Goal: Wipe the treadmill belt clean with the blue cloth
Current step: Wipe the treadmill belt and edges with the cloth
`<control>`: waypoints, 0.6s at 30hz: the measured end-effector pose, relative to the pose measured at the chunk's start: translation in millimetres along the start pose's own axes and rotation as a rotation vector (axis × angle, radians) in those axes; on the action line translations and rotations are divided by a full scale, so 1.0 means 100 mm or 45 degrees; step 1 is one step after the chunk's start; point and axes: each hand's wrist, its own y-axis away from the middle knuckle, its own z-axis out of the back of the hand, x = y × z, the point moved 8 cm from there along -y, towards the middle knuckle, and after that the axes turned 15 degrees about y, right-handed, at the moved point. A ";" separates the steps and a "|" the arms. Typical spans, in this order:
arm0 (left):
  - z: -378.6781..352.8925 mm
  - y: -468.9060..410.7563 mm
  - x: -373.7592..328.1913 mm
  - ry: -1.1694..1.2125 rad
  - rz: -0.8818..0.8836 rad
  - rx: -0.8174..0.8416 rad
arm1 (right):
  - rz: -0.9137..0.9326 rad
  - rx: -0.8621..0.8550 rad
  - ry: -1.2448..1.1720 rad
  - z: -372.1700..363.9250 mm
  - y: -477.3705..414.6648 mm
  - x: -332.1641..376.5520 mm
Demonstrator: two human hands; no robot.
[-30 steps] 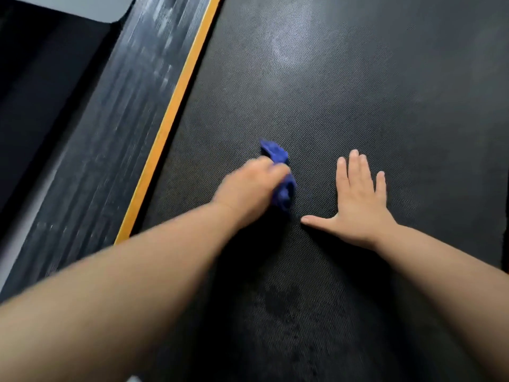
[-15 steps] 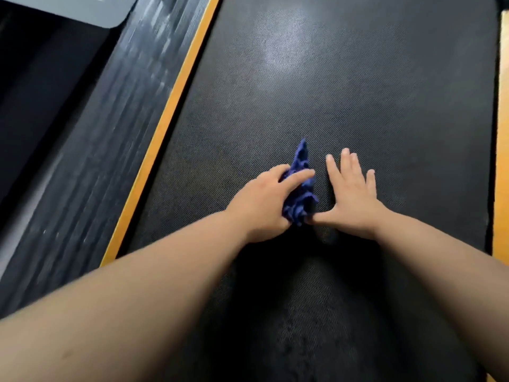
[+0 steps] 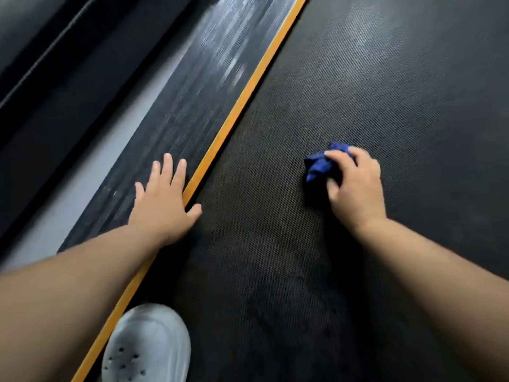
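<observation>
Cloth: small crumpled blue fabric cloth [image 3: 319,164] bunched on the black textured treadmill belt [image 3: 385,92], mid-belt, well apart from the left belt edge.
Right hand: right hand [image 3: 355,186] curled over the cloth from the near side, fingers wrapped on top, thumb against its near side, pressing it to the belt; most of the cloth sticks out to the left of the fingers.
Left hand: left hand [image 3: 162,208] flat, fingers spread, empty; palm and fingers on the dark ribbed side rail [image 3: 187,106], thumb crossing the orange edge strip [image 3: 248,89] onto the belt. Looks like a brace.
Belt state: dull smudged patches near the bottom of the belt, lighter sheen at the far end; cannot tell what is dirt and what is glare.
Other: toe of a pale grey perforated clog shoe [image 3: 148,346] at the near left belt edge, overlapping the strip.
Step (judgement): mid-wipe, right hand working the belt centre; much belt likely left to do.
Handling (judgement): cloth soft, light, limp; it will fold and bunch under a push, not slide as a flat pad. Textured belt probably drags on it.
Where to hold (judgement): palm and fingers on top of the wad, loose ends tucked under, downward pressure; pinching a corner would just trail the cloth.
Risk (judgement): wad rolling out from under the fingers on a stroke.
</observation>
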 end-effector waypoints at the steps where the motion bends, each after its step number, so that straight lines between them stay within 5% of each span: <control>1: -0.02 0.01 0.01 0.009 -0.006 0.015 | -0.053 -0.004 0.039 -0.04 -0.16 0.10; 3: -0.04 0.01 0.00 0.018 -0.017 0.021 | 0.034 0.036 0.130 -0.19 -0.26 0.51; 7: 0.01 0.02 0.01 0.060 -0.067 0.028 | 0.810 0.253 0.041 -0.58 0.63 1.54; 10: 0.01 0.10 0.10 0.003 -0.098 0.013 | 1.129 0.186 0.041 -0.51 0.62 1.54; 13: -0.07 0.22 0.20 -0.018 0.011 -0.025 | 0.685 -0.046 0.095 -0.35 -0.19 1.16; 16: -0.05 0.24 0.23 0.153 0.036 -0.095 | 0.120 -0.011 0.163 -0.31 -0.59 0.90; 18: 0.01 0.28 0.32 0.273 0.118 -0.157 | 0.205 0.007 0.146 -0.35 -0.35 1.18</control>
